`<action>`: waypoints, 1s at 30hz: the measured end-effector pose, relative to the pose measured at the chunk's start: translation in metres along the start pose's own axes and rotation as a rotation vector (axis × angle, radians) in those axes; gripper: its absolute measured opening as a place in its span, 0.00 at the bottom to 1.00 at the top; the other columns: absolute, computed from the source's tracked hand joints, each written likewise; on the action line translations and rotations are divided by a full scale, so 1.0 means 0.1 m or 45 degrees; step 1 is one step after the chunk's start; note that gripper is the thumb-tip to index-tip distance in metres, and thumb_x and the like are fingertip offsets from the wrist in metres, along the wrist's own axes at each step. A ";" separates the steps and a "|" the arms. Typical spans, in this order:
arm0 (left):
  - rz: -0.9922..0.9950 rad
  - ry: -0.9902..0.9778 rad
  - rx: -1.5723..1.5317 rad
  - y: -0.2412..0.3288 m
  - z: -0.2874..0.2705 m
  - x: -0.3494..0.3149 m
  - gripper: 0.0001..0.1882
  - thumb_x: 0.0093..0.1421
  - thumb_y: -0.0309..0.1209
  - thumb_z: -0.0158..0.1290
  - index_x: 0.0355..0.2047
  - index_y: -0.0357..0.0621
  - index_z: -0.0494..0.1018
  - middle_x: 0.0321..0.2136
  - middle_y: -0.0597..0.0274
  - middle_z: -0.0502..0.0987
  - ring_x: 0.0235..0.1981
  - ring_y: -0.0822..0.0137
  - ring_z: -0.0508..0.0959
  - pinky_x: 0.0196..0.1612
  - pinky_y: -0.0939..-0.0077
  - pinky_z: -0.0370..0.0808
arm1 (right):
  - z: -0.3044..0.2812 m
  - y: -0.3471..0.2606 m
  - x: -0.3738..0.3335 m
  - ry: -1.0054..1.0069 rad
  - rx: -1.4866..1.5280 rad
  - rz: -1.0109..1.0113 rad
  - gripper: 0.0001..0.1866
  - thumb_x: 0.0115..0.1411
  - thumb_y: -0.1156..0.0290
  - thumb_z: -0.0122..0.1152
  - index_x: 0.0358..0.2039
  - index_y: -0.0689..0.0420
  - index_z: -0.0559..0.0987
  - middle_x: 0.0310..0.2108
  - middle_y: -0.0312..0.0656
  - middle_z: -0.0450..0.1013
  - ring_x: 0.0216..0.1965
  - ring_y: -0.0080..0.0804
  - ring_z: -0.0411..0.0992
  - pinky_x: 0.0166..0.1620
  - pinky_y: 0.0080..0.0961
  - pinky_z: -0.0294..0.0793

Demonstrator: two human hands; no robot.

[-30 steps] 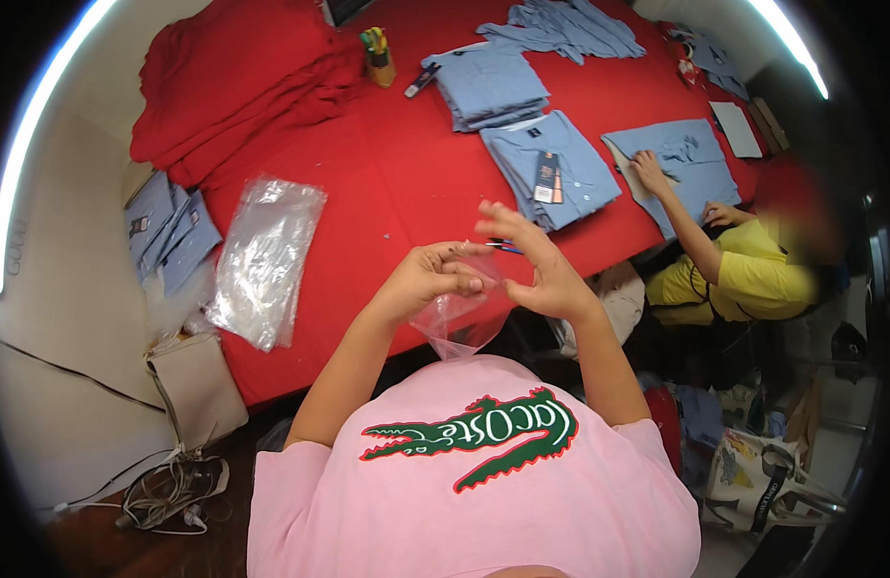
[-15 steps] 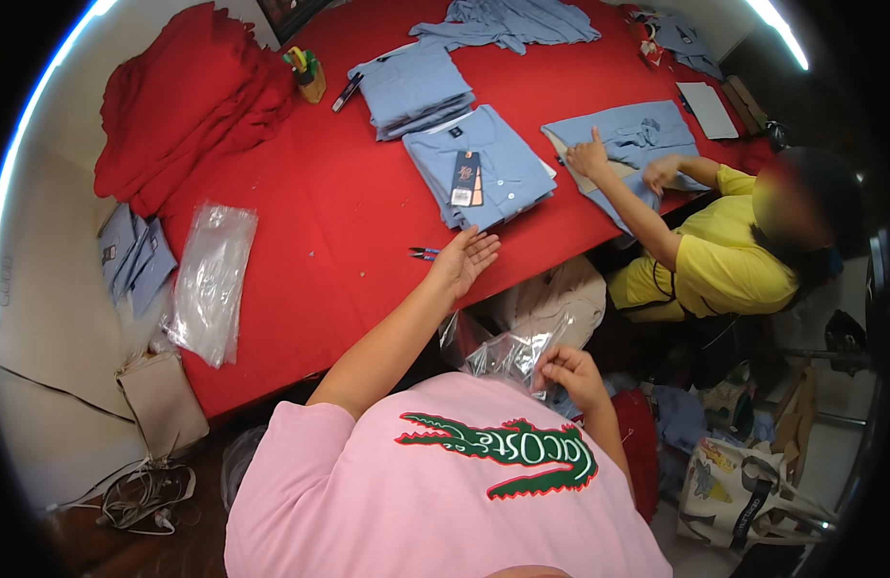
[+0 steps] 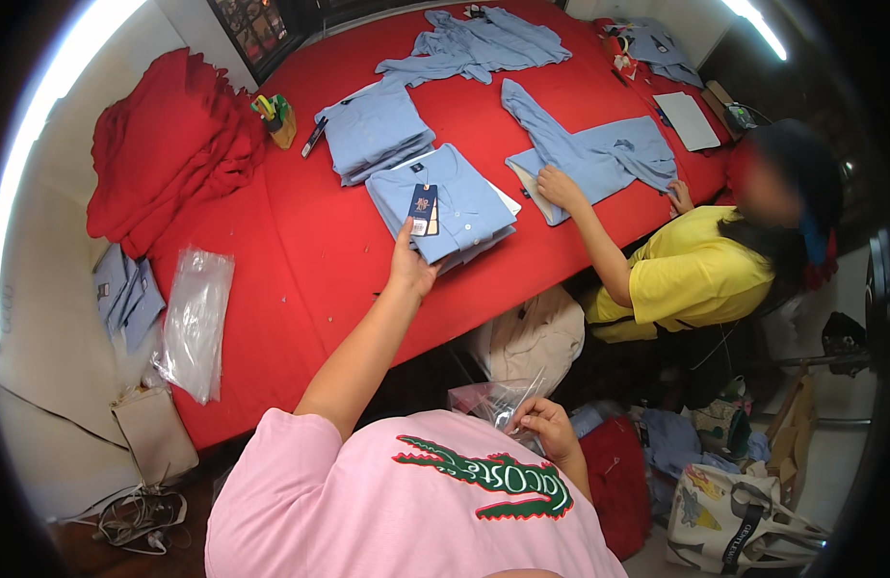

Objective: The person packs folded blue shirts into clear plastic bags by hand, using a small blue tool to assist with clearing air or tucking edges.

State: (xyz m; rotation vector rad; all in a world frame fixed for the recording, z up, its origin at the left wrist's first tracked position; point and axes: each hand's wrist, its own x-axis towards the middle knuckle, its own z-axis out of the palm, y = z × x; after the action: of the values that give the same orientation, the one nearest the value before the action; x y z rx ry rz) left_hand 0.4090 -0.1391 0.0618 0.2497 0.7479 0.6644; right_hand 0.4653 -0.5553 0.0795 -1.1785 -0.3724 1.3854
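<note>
My left hand is at the near corner of a folded light-blue shirt, thumb on top by the dark hang tag and fingers tucked under the edge. The shirt lies flat on a small stack, with white buttons down its front. Close to my body, my right hand pinches a clear plastic bag that hangs below the table edge. Behind the shirt sits another stack of folded blue shirts.
On the red-covered table lie flat clear bags, a heap of red cloth and a loose blue shirt. To the right, a co-worker in yellow handles a spread blue shirt. A beige bag hangs at the left.
My left hand has gone from lying open beside the shirt to gripping its near corner. The co-worker's hands have moved down onto the spread shirt, and one sleeve now sticks out.
</note>
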 end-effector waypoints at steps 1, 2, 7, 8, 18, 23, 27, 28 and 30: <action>0.015 0.011 0.069 0.07 0.01 0.07 0.38 0.69 0.52 0.61 0.69 0.41 0.65 0.63 0.47 0.75 0.63 0.50 0.78 0.68 0.43 0.73 | -0.01 0.01 0.02 -0.013 -0.021 -0.002 0.07 0.66 0.77 0.62 0.43 0.62 0.82 0.38 0.41 0.84 0.40 0.27 0.82 0.47 0.24 0.81; 0.030 0.022 0.139 0.14 0.01 0.19 0.38 0.69 0.51 0.61 0.69 0.42 0.65 0.61 0.48 0.77 0.61 0.49 0.80 0.67 0.43 0.75 | -0.01 0.01 0.04 -0.024 -0.042 -0.004 0.07 0.66 0.76 0.62 0.44 0.63 0.82 0.39 0.41 0.84 0.40 0.27 0.82 0.48 0.24 0.81; 0.292 0.076 0.558 0.39 -0.12 0.65 0.34 0.62 0.23 0.67 0.66 0.37 0.67 0.54 0.48 0.81 0.52 0.53 0.85 0.53 0.48 0.86 | 0.21 -0.37 0.06 -0.248 -0.020 0.106 0.11 0.65 0.77 0.68 0.47 0.63 0.84 0.41 0.38 0.83 0.43 0.24 0.81 0.49 0.23 0.80; 0.341 0.081 0.586 0.41 -0.03 0.56 0.35 0.59 0.15 0.64 0.66 0.35 0.66 0.54 0.49 0.81 0.50 0.57 0.85 0.51 0.56 0.86 | 0.23 -0.41 0.07 -0.259 -0.063 0.097 0.12 0.64 0.77 0.69 0.48 0.63 0.84 0.41 0.37 0.83 0.43 0.24 0.81 0.49 0.23 0.80; 0.679 0.283 1.049 1.65 -1.89 -1.15 0.35 0.60 0.17 0.64 0.68 0.38 0.68 0.56 0.54 0.82 0.52 0.62 0.83 0.57 0.66 0.80 | 0.53 -0.46 0.70 -0.358 -0.472 0.250 0.06 0.66 0.78 0.68 0.43 0.62 0.86 0.42 0.37 0.83 0.44 0.23 0.79 0.51 0.23 0.79; 0.453 0.661 0.942 1.56 -3.10 -2.48 0.33 0.60 0.20 0.66 0.65 0.36 0.69 0.54 0.55 0.82 0.52 0.63 0.83 0.57 0.68 0.80 | 0.92 -0.43 1.16 -0.548 -0.522 -0.136 0.07 0.56 0.87 0.61 0.30 0.62 0.83 0.42 0.45 0.83 0.48 0.35 0.81 0.57 0.32 0.78; 0.676 0.769 0.922 1.26 -3.74 -2.69 0.37 0.56 0.26 0.73 0.64 0.35 0.70 0.53 0.51 0.81 0.50 0.66 0.82 0.54 0.72 0.79 | 1.18 -0.15 1.66 -0.593 -0.574 0.223 0.09 0.59 0.87 0.54 0.31 0.61 0.82 0.34 0.41 0.82 0.36 0.29 0.80 0.41 0.28 0.78; 0.752 0.879 1.017 1.22 -3.82 -2.73 0.39 0.56 0.27 0.74 0.65 0.35 0.69 0.55 0.51 0.80 0.52 0.64 0.82 0.56 0.69 0.78 | 1.29 -0.09 1.79 -0.545 -0.663 0.311 0.10 0.59 0.87 0.53 0.31 0.61 0.82 0.32 0.40 0.81 0.33 0.28 0.80 0.38 0.28 0.77; 0.882 1.193 1.708 1.27 -3.56 -2.82 0.43 0.53 0.28 0.74 0.69 0.40 0.68 0.59 0.48 0.76 0.58 0.55 0.79 0.64 0.58 0.72 | 1.55 -0.10 2.03 -0.578 -1.389 0.100 0.08 0.64 0.77 0.56 0.38 0.59 0.83 0.30 0.41 0.81 0.28 0.32 0.79 0.35 0.31 0.76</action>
State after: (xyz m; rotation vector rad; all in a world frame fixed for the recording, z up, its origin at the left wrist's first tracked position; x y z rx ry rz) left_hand -0.0516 -0.2282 0.0158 1.5449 2.0061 0.8304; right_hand 0.3945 -0.3093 0.0703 -1.7179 -1.5542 1.5377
